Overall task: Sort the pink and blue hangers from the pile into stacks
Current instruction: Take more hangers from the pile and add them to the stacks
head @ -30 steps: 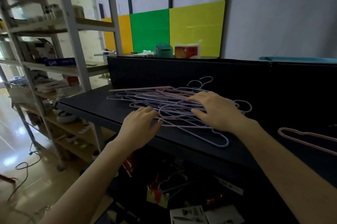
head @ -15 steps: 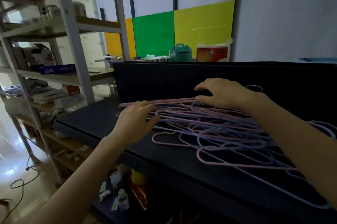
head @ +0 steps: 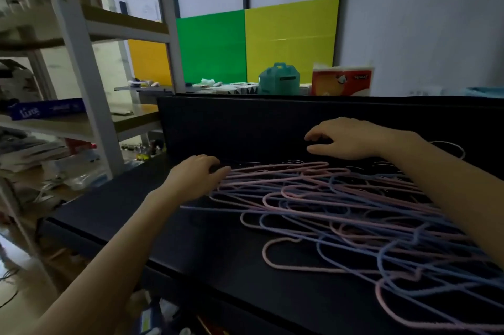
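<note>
Left hand [head: 196, 179] rests slack on the near-left end of the pile [head: 327, 207], apparently steadying it; right hand [head: 346, 141] hovers relaxed, empty, at far edge.

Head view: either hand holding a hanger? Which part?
Left hand touches the left ends of the tangled pink and blue wire hangers; grip cannot be told. Right hand, curled above them, holds nothing.

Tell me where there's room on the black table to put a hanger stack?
Bare black tabletop lies left of the tangled pile of pink and blue thin hangers, by the left hand, and along the front edge. Middle and right are crowded.
</note>
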Action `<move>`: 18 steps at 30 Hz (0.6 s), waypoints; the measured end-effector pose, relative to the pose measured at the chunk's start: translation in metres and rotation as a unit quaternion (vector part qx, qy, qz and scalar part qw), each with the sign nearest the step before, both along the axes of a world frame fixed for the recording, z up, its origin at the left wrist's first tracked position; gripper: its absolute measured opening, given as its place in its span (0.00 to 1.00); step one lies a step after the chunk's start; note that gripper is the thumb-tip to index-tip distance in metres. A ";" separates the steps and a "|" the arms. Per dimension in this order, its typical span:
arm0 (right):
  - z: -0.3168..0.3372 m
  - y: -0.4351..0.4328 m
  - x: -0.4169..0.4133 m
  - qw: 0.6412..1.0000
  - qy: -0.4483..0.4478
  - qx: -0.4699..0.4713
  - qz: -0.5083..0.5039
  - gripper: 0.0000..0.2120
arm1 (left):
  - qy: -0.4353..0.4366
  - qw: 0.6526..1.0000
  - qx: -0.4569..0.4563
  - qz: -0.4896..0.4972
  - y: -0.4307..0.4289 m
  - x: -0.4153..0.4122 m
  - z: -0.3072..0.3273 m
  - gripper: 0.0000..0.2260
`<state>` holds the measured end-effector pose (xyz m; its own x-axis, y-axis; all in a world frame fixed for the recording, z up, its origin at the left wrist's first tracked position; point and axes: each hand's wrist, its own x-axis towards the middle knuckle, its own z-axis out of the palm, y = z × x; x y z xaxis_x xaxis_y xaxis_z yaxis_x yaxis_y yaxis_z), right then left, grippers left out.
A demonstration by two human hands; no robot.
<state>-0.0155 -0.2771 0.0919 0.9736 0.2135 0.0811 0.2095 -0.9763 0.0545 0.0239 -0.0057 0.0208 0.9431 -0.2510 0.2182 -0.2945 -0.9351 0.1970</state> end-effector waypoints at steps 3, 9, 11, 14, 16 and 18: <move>-0.002 0.004 0.005 1.000 0.006 0.007 -0.023 0.23 | 0.114 0.993 -0.011 -0.026 -0.005 0.025 0.004 0.29; -0.007 0.010 0.004 0.997 0.016 0.034 -0.064 0.22 | 0.169 0.978 0.002 -0.120 -0.008 0.055 0.002 0.37; -0.008 0.010 0.002 0.996 0.016 0.044 -0.081 0.22 | 0.174 0.976 -0.019 -0.127 -0.008 0.061 -0.002 0.36; -0.009 0.010 0.000 0.993 0.020 0.058 -0.102 0.23 | 0.196 0.968 -0.077 -0.137 -0.008 0.066 -0.005 0.31; -0.009 0.009 -0.001 0.991 0.020 0.068 -0.112 0.24 | 0.200 0.961 -0.126 -0.139 -0.006 0.071 -0.005 0.29; -0.009 0.009 -0.002 0.989 0.022 0.084 -0.121 0.28 | 0.187 0.961 -0.161 -0.128 -0.001 0.076 -0.001 0.28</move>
<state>-0.0175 -0.2681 0.0825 0.9979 -0.0396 0.0518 -0.0333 -0.9926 -0.1171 0.1004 -0.0067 0.0196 0.8872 -0.4611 -0.0177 -0.3591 -0.7141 0.6010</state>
